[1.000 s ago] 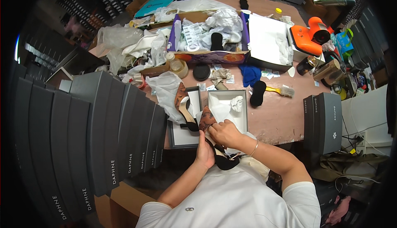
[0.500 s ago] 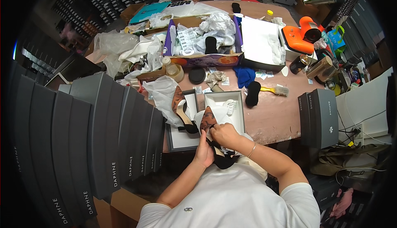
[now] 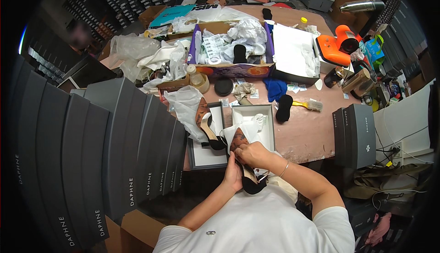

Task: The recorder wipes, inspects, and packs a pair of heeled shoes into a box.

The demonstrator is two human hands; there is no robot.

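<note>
Just below the centre of the frame, both hands work on a brown patterned shoe with a black inner side, held over the near edge of the counter. The left hand cups the shoe from below on its left, fingers curled around the sole. The right hand lies on top, its fingers pressed together and pinching the shoe's upper edge; a thin bracelet sits at that wrist.

Directly behind the shoe stands an open white shoebox lined with white tissue. To its left lies a flat grey box lid, and a second matching shoe rests tilted across it, touching a crumpled clear plastic bag.

At the left of the frame, a row of tall dark grey shoeboxes stands upright, each with white lettering down its side. At the right edge of the counter stand two more dark grey boxes, one with a small white emblem. In the upper centre sits an open purple-and-orange carton stuffed with white paper and printed slips, and right of it a white box. A black brush with a yellow handle lies near the white shoebox.
</note>
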